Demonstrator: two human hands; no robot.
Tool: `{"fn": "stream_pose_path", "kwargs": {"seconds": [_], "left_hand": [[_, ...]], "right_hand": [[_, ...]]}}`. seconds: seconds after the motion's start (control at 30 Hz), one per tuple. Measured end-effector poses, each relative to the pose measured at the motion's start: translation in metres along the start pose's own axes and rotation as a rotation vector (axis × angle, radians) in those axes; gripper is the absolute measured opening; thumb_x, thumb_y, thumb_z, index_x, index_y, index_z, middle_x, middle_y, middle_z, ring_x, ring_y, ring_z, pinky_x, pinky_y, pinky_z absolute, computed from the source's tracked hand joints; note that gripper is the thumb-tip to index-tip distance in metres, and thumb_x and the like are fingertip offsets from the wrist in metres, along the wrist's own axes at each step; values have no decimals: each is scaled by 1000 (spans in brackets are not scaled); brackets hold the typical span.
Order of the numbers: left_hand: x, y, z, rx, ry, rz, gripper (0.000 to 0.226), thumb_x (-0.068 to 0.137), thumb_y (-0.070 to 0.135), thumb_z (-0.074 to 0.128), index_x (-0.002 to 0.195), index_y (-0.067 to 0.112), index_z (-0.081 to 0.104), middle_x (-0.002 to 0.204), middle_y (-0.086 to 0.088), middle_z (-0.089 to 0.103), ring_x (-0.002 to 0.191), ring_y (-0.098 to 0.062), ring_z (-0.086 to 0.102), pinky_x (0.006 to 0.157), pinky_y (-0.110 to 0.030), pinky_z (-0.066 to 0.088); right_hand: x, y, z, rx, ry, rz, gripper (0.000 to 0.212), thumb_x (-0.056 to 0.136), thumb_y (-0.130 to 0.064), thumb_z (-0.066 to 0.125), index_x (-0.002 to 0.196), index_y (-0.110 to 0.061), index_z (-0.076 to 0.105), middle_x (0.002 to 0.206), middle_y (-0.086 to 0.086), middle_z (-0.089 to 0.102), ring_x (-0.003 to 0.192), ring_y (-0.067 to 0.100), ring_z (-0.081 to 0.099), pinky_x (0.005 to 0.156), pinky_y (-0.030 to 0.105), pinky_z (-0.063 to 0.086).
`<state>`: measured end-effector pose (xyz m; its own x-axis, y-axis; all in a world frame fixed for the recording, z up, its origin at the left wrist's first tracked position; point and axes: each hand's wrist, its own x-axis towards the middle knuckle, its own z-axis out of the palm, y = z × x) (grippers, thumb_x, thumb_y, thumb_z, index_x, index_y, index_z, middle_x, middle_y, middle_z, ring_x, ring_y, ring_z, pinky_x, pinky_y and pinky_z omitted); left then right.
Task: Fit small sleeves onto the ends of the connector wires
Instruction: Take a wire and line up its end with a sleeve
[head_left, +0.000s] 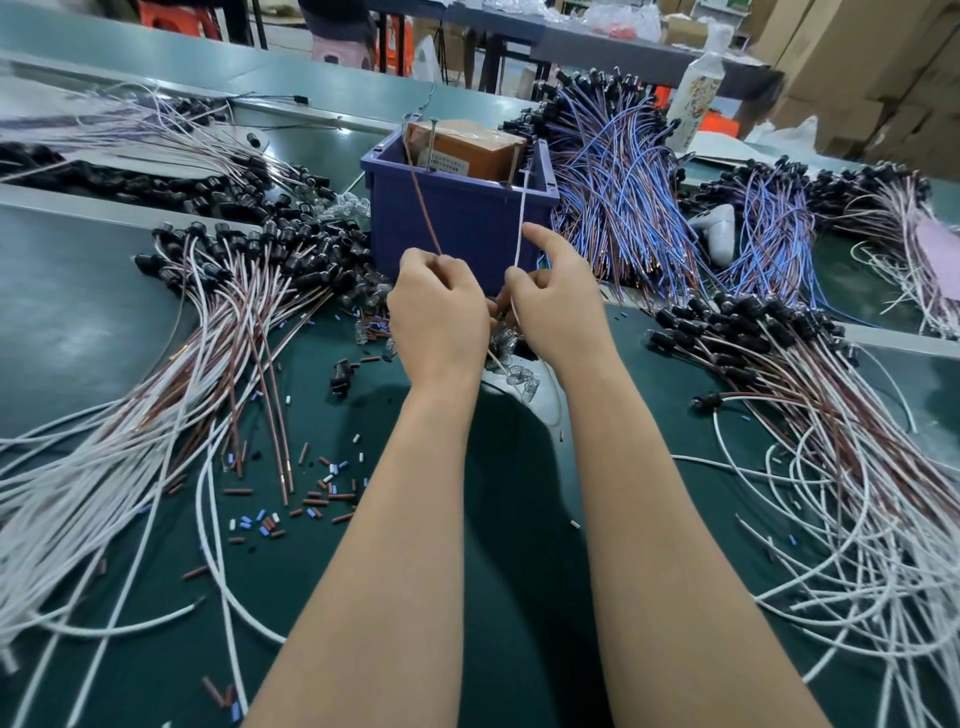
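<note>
While both hands work close together in front of the blue bin (462, 218), the head view shows the relation that counts: two wires rise from the fingers, their long axes running up and away towards the bin's rim. The left hand (439, 312) is closed, fingers pinched on the brown wire (423, 208), which leans up and to the left from its knuckles. The right hand (558, 306) pinches the white wire (521, 218) low down, forefinger lifted off and pointing left, the wire standing nearly upright just beside that fingertip. So each free end lies above and beyond its own hand; the right hand looks nearer to its wire's top. I cannot make out a sleeve in either grip, it is too small or hidden between the palms.

Clear sleeves (511, 371) lie heaped on the tabletop (519, 519) just under and behind the right hand's fingers. Room is tight ahead, with the bin wall directly behind the wires; nearer the person the green surface opens out between the forearms. To the left of the fingers spreads a brown-and-white wire pile (218, 353), to the right another bundle (779, 364).
</note>
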<state>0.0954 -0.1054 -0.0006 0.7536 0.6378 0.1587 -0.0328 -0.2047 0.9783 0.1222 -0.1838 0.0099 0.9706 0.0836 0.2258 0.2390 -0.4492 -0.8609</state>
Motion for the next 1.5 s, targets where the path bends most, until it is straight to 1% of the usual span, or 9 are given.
{"fn": "stream_pose_path", "kwargs": {"seconds": [0.17, 0.3, 0.47, 0.7, 0.93, 1.1, 1.23, 1.37, 1.5], "left_hand": [[1, -2, 1, 70, -60, 38, 14, 96, 20, 42, 88, 12, 51, 81, -14, 69, 78, -35, 65, 79, -44, 52], [2, -1, 0, 89, -63, 38, 19, 96, 21, 42, 93, 8, 56, 80, -13, 70, 79, -34, 65, 80, -42, 51], [1, 0, 0, 75, -34, 33, 17, 97, 21, 41, 93, 11, 54, 78, -11, 70, 76, -31, 66, 79, -42, 52], [-1, -1, 2, 77, -14, 54, 13, 97, 22, 40, 92, 13, 49, 77, -10, 70, 73, -32, 66, 77, -44, 52], [-3, -1, 3, 62, -12, 86, 14, 98, 21, 39, 93, 11, 47, 79, -14, 69, 71, -35, 65, 70, -46, 53], [-5, -1, 3, 81, -27, 107, 13, 98, 22, 39, 93, 11, 45, 78, -13, 69, 67, -35, 65, 69, -46, 53], [-6, 0, 5, 132, -9, 149, 12, 98, 22, 39, 92, 12, 43, 75, -11, 68, 66, -33, 65, 69, -45, 52], [-7, -1, 8, 204, 9, 186, 15, 97, 22, 40, 95, 10, 47, 77, -11, 68, 74, -33, 65, 73, -42, 49], [-8, -3, 9, 220, -19, 197, 16, 97, 23, 41, 94, 9, 50, 77, -10, 68, 74, -31, 66, 72, -41, 51]], "right_hand": [[1, 1, 0, 17, 11, 13, 41, 92, -6, 48, 132, -15, 51, 81, 11, 67, 65, 14, 51, 77, 36, 45], [1, 2, -1, 33, 37, 19, 41, 91, -5, 47, 130, -16, 52, 84, 14, 66, 70, 19, 53, 80, 40, 48], [2, 5, -5, 21, 69, 0, 38, 91, -6, 47, 126, -19, 56, 80, 9, 65, 56, 10, 46, 66, 29, 41], [1, 3, -7, -3, 104, -21, 34, 95, -9, 46, 126, -17, 57, 93, 13, 68, 71, 16, 51, 77, 33, 46], [0, -2, -5, 111, 110, 6, 51, 92, -4, 45, 141, -11, 33, 70, 0, 66, 64, 15, 61, 82, 39, 53], [-1, -4, -10, 24, 45, 28, 47, 91, 2, 38, 138, -8, 38, 76, 0, 65, 63, 13, 58, 76, 37, 53], [1, -6, -16, -187, -11, 67, 44, 91, 1, 34, 133, -12, 39, 108, 11, 62, 84, 22, 52, 71, 29, 37], [0, -7, -21, -380, -38, 41, 32, 99, -12, 37, 130, -7, 41, 121, 14, 55, 98, 24, 49, 75, 25, 30], [1, -8, -24, -382, 64, 12, 25, 99, -21, 42, 116, -9, 55, 113, 11, 63, 105, 27, 58, 86, 25, 39]]}}
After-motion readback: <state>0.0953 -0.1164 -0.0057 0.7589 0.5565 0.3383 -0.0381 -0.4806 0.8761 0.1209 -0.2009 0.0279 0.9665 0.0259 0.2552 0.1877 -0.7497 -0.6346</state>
